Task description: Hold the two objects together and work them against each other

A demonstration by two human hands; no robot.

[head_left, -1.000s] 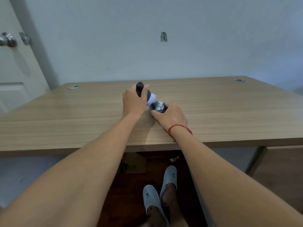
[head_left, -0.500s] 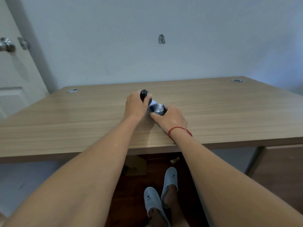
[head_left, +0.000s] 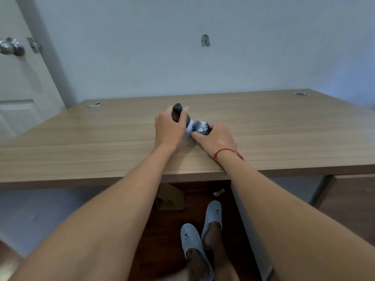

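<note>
- A dark bottle-like object (head_left: 178, 114) with a pale midsection is held low over the middle of the wooden tabletop (head_left: 284, 126).
- Its rounded dark end is gripped by the left hand (head_left: 169, 128), fingers curled round it.
- Its other end, dark with silvery marks (head_left: 201, 127), is gripped by the right hand (head_left: 215, 139).
- A red string (head_left: 225, 152) is worn on the right wrist.

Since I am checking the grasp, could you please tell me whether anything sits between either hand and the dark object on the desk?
Nothing visible does. The left hand grips the dark object directly at its upper end, and the right hand holds its patterned end directly, above the desk.
</note>
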